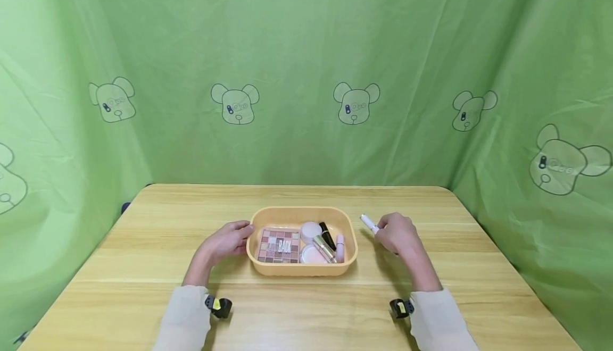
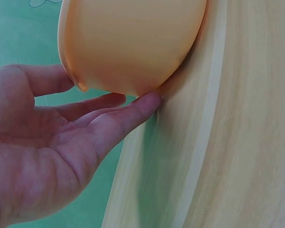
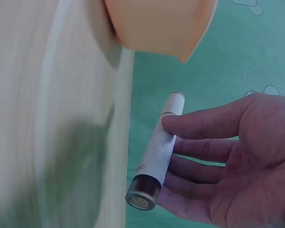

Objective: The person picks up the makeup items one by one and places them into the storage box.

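Observation:
A light orange plastic basket [image 1: 301, 269] stands upright on the table. My left hand [image 1: 230, 239] grips its left end, thumb at the rim and fingers against the outer wall [image 2: 133, 47]. To the right of the basket, my right hand [image 1: 396, 232] pinches a white lipstick tube [image 3: 157, 151] with a dark, metal-edged end, held tilted above the table. Inside the basket lie an eyeshadow palette [image 1: 279, 245], a round white case [image 1: 311, 232], a pink round compact [image 1: 312, 255], a gold tube [image 1: 324, 248], a black tube [image 1: 328, 235] and a pink tube [image 1: 340, 248].
The wooden table [image 1: 306, 314] extends around the basket, its far edge meeting a green curtain [image 1: 297, 37] printed with bear heads. The curtain also hangs at both sides. A black wrist camera [image 1: 401, 308] sits at each forearm.

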{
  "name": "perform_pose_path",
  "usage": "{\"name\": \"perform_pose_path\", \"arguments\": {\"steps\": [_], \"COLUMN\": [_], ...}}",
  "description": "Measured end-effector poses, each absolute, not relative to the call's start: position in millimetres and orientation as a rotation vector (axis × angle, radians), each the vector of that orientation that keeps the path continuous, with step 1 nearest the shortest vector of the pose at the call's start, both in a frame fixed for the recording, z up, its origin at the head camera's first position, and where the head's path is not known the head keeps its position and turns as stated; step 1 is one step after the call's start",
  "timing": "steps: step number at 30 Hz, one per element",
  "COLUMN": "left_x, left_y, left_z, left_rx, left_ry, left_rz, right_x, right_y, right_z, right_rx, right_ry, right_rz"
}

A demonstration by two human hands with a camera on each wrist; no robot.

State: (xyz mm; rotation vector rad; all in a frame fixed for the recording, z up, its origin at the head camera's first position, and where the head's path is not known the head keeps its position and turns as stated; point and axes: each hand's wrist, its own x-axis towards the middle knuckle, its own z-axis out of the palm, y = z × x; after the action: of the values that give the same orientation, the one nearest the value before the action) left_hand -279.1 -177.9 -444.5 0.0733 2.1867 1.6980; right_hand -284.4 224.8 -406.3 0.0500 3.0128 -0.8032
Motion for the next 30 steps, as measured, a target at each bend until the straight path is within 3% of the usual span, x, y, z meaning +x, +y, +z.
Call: {"name": "perform_pose_path", "arguments": {"steps": [30], "left_x": [-280], "left_y": [-177], "left_z": [-444], "left_rx": [0.056], "left_ry": [2.195], "left_rz": [1.692], "right_x": [-273], "right_y": [194], "right_z": [-385], "right_rx": [-0.066], "right_ry": [3.06], "right_rz": [-0.923]}}
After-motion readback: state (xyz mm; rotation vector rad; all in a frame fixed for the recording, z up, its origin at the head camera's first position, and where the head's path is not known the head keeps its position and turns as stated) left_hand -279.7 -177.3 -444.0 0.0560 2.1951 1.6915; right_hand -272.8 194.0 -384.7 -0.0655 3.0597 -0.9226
